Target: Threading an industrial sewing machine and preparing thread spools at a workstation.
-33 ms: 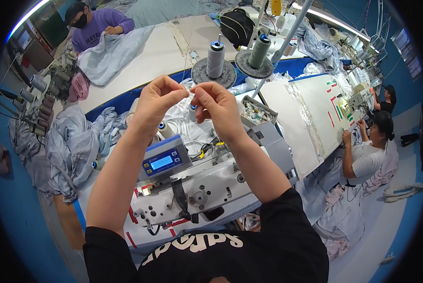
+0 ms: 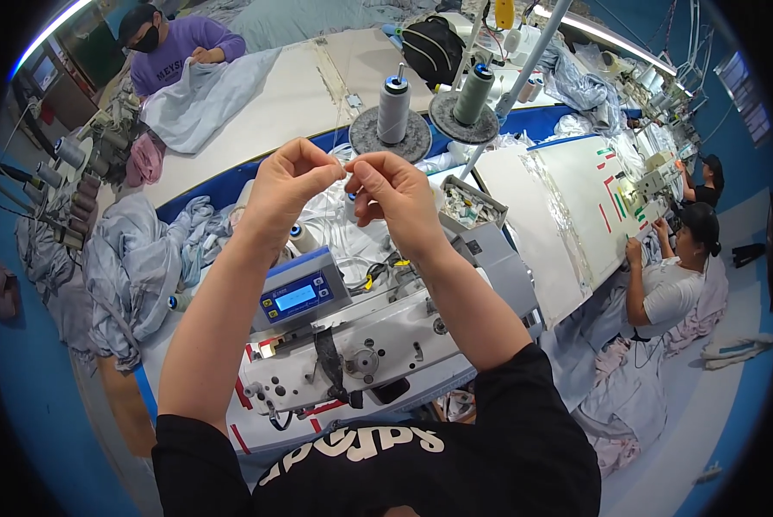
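From my remote post I am seeing left hand [image 2: 287, 183] and right hand [image 2: 395, 191] pinching, thumbs to forefingers, tips meeting or nearly so. What they are gripping, I am finding too small to tell. Sewing machine [image 2: 388, 340] is lying on wearer's side of both hands; control box [image 2: 293, 297] is standing near left hand. Grey spool [image 2: 394, 116] is standing upright just beyond right hand.

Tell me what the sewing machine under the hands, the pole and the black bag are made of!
Sewing machine: probably painted metal; it's smooth, even, pale.
Pole: maybe painted metal, smooth, straight and pale grey.
Black bag: probably fabric, dull, softly bulging with seams.
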`<state>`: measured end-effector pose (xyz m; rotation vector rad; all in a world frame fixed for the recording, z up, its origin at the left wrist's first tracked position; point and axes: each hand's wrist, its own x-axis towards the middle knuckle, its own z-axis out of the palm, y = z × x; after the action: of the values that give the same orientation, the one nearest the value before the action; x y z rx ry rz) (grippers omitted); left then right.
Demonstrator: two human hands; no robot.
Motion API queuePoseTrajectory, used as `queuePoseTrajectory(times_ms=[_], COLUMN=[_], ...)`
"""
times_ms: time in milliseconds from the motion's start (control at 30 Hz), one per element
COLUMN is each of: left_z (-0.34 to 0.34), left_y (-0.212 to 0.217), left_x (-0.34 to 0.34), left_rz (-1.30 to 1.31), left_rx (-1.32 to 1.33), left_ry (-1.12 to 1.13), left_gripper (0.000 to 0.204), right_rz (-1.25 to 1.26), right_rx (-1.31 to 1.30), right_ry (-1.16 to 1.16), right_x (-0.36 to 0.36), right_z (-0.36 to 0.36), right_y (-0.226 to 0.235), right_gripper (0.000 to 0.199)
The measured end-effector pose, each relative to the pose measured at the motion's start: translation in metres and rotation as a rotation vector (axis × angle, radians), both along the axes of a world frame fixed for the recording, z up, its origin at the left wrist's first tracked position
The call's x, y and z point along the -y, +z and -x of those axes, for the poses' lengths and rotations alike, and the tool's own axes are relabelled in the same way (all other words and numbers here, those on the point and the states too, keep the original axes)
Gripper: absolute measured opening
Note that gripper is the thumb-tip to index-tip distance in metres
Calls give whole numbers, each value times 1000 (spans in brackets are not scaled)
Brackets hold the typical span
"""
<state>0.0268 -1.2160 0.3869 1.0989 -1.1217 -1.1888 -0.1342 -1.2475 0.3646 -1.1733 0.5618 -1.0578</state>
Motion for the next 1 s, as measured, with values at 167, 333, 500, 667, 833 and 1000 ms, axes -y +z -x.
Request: queuePoseTrajectory(times_ms=[167, 333, 500, 667, 833, 1000], left_z=[1, 5, 7, 10, 13, 16], left_y=[3, 7, 7, 9, 11, 9], left_x=[0, 1, 1, 2, 0, 1], left_rz=[37, 62, 47, 87, 130, 125], left_rx=[60, 115, 122, 100, 165, 200], left_ry=[26, 91, 84, 74, 82, 100], left_gripper=[11, 10, 10, 9, 9, 10], right_rz=[-16, -194, -277, -303, -288, -325], right_rx=[-91, 75, 42, 76, 65, 96], right_ry=[67, 137, 178, 165, 153, 157], right_x=[2, 9, 14, 16, 17, 21], right_z=[-2, 0, -5, -4, -3, -2], right_y=[3, -4, -5, 0, 1, 0], right_gripper=[20, 20, 19, 18, 17, 17])
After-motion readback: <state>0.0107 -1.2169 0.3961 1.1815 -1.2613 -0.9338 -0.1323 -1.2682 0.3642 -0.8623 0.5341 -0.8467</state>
